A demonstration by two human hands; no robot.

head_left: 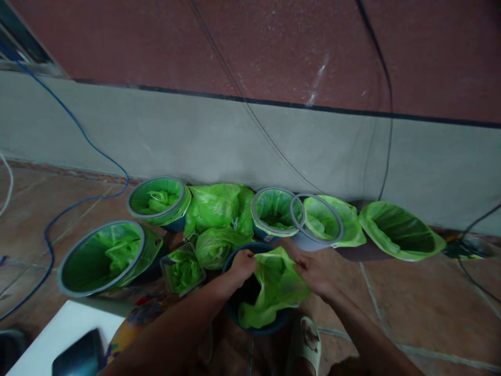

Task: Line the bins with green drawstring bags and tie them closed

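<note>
My left hand [241,265] pinches the near-left edge of a green plastic bag [274,290] that hangs into a dark blue bin [250,324] right in front of me. On the bag's right edge my right hand [318,272] is closed as well. The bag droops over the bin's near rim, and the left part of the bin's mouth is uncovered and dark.
Several bins lined with green bags stand along the grey wall [250,141]: a big one [105,258] at left, one [158,201] behind it, two [276,214] in the middle, one [401,232] at right. Loose green bags [215,209] lie between. A blue cable [58,214] crosses the tiled floor. A sandal [307,339] lies near.
</note>
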